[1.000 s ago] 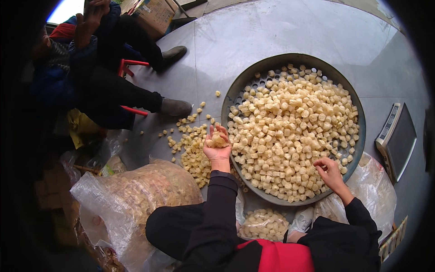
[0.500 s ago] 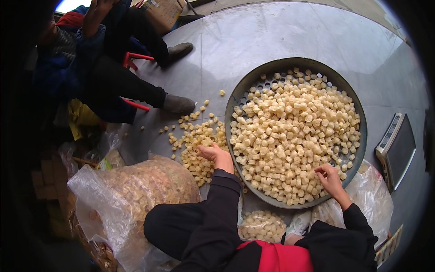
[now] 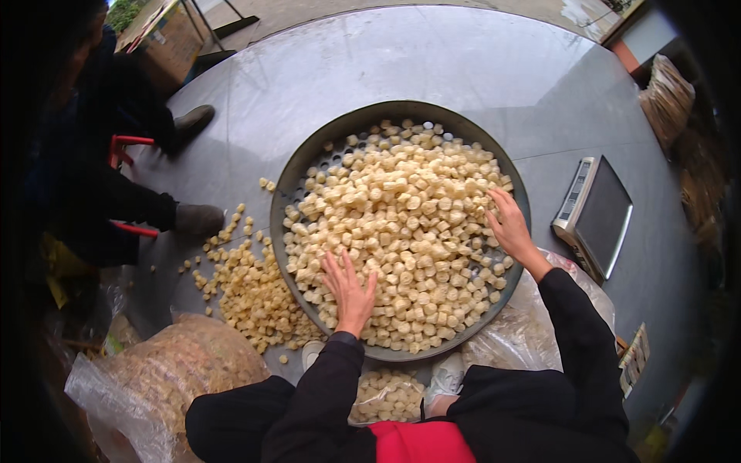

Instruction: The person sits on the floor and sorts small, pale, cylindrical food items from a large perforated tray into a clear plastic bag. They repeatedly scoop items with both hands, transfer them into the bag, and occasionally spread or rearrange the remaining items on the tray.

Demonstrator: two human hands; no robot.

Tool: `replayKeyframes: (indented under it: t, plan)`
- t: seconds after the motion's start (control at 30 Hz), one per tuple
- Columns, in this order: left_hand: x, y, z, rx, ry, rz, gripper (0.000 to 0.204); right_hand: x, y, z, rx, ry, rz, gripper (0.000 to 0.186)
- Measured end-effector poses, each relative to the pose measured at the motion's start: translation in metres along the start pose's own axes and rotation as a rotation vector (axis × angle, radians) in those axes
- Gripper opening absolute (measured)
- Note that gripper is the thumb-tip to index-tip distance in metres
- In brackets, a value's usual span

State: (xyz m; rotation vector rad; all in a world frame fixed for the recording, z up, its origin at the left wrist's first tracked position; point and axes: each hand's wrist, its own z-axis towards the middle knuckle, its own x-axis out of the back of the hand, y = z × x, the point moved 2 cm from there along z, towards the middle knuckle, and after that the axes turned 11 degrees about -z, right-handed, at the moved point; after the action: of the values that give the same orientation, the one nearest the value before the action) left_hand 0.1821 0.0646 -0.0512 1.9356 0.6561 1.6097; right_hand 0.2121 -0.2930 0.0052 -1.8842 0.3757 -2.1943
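A wide round metal sieve (image 3: 340, 123) with holes in its bottom holds a heap of small, pale yellow, short cylindrical pieces (image 3: 421, 204). My left hand (image 3: 351, 299) rests on the near left part of the heap, fingers spread. Over at the right rim, my right hand (image 3: 513, 230) lies open, its fingertips against the pieces. Neither hand grips anything that shows. A looser pile of yellow pieces (image 3: 258, 297) lies on the floor left of the sieve. Below the sieve's near edge, between my legs, is a clear bag of similar pieces (image 3: 386, 395).
A large filled plastic bag (image 3: 185, 359) stands at the near left. Another clear plastic bag (image 3: 521, 336) lies under the sieve's right side. Further right is a flat scale (image 3: 606, 220). Another person's shoe (image 3: 199, 220) and a red stool (image 3: 123, 143) are at left.
My left hand has moved from the floor pile onto the heap in the sieve. My right hand has moved farther up along the right rim and opened. The view has shifted right.
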Motion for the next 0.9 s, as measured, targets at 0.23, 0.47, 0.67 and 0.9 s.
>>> replayKeyframes:
  t: [0.23,0.47,0.67,0.9]
  plan:
    - [0.001,0.001,-0.004,-0.017,-0.014,0.131,0.078,-0.045,-0.025,0.049,-0.076,-0.417,-0.421,0.054]
    - [-0.009,0.002,-0.007,-0.060,0.035,0.207,0.072,-0.060,-0.095,0.016,0.076,-0.560,-0.217,0.055]
    - [-0.010,0.002,-0.006,-0.064,0.058,0.257,0.066,-0.063,-0.145,-0.043,0.320,-0.516,-0.010,0.067]
    - [-0.007,0.004,-0.007,-0.100,0.051,0.262,0.070,-0.040,-0.134,-0.050,0.508,-0.128,0.175,0.056]
